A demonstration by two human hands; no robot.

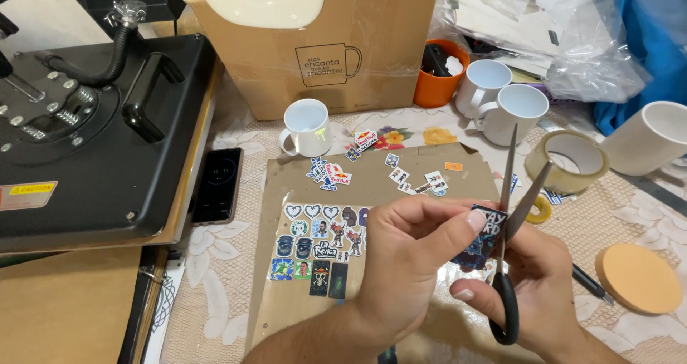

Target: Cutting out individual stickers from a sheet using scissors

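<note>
The sticker [481,239] is small, dark and printed with pale lettering, held just above the brown sheet [372,185]. Four white mugs stand behind that sheet. The left hand [408,257] pinches the sticker; the right hand [533,292] grips scissors [512,214], blades parted around its edge.

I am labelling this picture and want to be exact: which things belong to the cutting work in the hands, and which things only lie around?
In use:
left hand
dark sticker
right hand
scissors
sticker sheet
cut stickers

Lying about:
white mugs
orange cup
tape roll
phone
heat press
cardboard box
pen
</note>
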